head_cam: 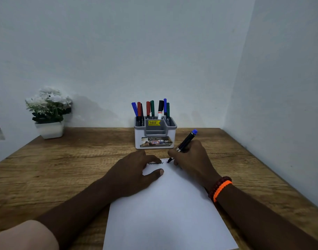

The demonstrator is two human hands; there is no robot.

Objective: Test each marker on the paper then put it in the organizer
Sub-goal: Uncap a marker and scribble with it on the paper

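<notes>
Pinning the white paper [165, 210] flat at frame centre, the left hand [134, 174] lies open and empty; the right hand [190, 159] pinches a blue-capped marker [186, 141], tip touching the sheet's top edge just below the organizer [155, 134].

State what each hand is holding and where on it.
The right hand holds a black marker around its lower barrel, near the tip, fingers wrapped on it. The left hand holds nothing; it lies flat on the paper.

Bare forearms, no sleeves. Right wrist [221, 188]: two bands side by side, dark red bead bracelet [218, 184], orange braided band [222, 190].
</notes>
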